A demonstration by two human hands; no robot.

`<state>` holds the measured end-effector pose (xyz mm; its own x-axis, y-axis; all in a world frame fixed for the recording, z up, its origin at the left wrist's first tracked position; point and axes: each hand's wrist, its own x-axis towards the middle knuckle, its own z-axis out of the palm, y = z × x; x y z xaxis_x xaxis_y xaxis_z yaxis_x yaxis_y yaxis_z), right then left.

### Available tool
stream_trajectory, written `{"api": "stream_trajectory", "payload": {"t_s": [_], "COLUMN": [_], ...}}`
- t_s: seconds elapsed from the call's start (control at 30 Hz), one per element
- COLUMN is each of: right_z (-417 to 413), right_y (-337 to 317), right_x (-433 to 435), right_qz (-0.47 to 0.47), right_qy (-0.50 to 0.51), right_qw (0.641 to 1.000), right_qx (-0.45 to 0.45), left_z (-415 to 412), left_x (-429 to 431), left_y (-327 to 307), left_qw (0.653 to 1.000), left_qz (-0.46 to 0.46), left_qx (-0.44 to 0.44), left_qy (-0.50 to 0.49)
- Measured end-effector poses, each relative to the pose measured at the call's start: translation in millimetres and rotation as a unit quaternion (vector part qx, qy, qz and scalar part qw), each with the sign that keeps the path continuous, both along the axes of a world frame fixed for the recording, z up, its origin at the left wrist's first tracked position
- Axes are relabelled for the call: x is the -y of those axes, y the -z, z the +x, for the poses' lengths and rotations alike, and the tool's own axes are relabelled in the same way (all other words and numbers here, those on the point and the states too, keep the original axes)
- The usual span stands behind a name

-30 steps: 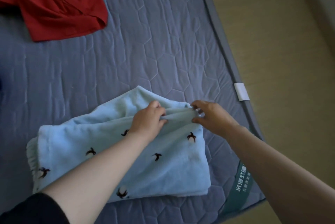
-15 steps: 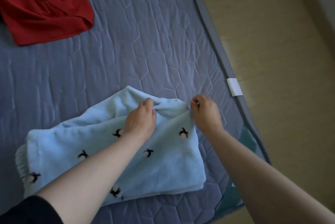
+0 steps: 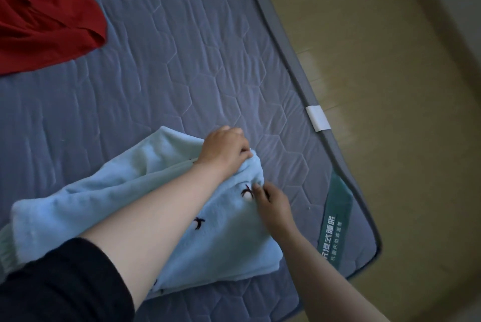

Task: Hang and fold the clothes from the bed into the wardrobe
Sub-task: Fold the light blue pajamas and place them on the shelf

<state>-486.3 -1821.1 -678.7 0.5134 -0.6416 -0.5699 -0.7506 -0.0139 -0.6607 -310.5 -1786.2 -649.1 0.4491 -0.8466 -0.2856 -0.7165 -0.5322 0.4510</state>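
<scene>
The light blue garment (image 3: 135, 207) lies folded on the bed (image 3: 182, 61). At its right edge, the right hand (image 3: 273, 204) pinches the fabric with curled fingers. At its far corner, the left hand (image 3: 223, 149) clamps its fingers on bunched cloth. Well beyond it lies a red garment (image 3: 44, 22).

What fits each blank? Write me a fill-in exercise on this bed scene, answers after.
The left hand grips the bunched edge of the ____ fleece garment.
The right hand pinches that garment too, so ____ hands are on it.
The crumpled garment at the far left of the mattress is ____.
Missing words: light blue; both; red.
</scene>
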Motion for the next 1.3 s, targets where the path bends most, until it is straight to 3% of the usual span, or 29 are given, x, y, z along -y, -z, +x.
{"api": "stream_trajectory", "payload": {"t_s": [0.07, 0.17, 0.27, 0.33, 0.4, 0.47, 0.53, 0.67, 0.77, 1.0, 1.3], "right_z": [-3.8, -11.5, -14.0, -12.7, -13.9, -18.0, -21.8, -24.0, -18.1, -3.4, 49.9], "right_y": [-0.7, -1.2, -0.4, -3.5, -6.5, -7.2, -7.1, -12.8, -22.6, -61.4, -139.6], "right_x": [0.6, -4.0, -12.2, -15.9, -15.7, -11.6, -7.9, -17.3, -26.4, -43.6, -126.5], "right_qz": [-0.021, -0.052, -0.010, 0.081, 0.144, 0.147, 0.143, 0.124, 0.079, 0.006, -0.121], "right_qy": [-0.004, 0.051, 0.098, 0.116, 0.099, 0.057, 0.065, 0.105, 0.119, 0.057, -0.071], "right_qw": [1.000, 0.997, 0.995, 0.990, 0.985, 0.987, 0.987, 0.987, 0.989, 0.998, 0.990], "right_qx": [0.011, 0.031, 0.023, 0.008, 0.011, 0.010, -0.014, 0.007, 0.024, 0.020, 0.032], "left_z": [2.2, 6.5, 1.9, -2.2, -3.3, -6.2, -13.9, -31.3, -42.7, -35.1, -3.5], "left_x": [2.1, 0.1, 0.5, 2.9, -0.1, -12.7, -37.6, -91.2, -104.5, -146.6, -276.6], "left_y": [-1.6, -1.9, 2.2, 5.9, 3.6, -4.0, -6.9, 13.0, 24.1, 1.8, -30.8], "left_qw": [0.999, 0.971, 0.933, 0.948, 0.964, 0.966, 0.969, 0.986, 0.980, 0.922, 0.870], "left_qz": [-0.040, -0.115, -0.089, -0.053, -0.076, -0.153, -0.172, 0.016, 0.052, -0.076, -0.059], "left_qx": [0.025, 0.013, -0.054, -0.068, -0.033, 0.015, 0.025, -0.060, -0.110, -0.159, -0.181], "left_qy": [-0.027, -0.207, -0.344, -0.307, -0.251, -0.209, -0.178, -0.154, -0.155, -0.346, -0.454]}}
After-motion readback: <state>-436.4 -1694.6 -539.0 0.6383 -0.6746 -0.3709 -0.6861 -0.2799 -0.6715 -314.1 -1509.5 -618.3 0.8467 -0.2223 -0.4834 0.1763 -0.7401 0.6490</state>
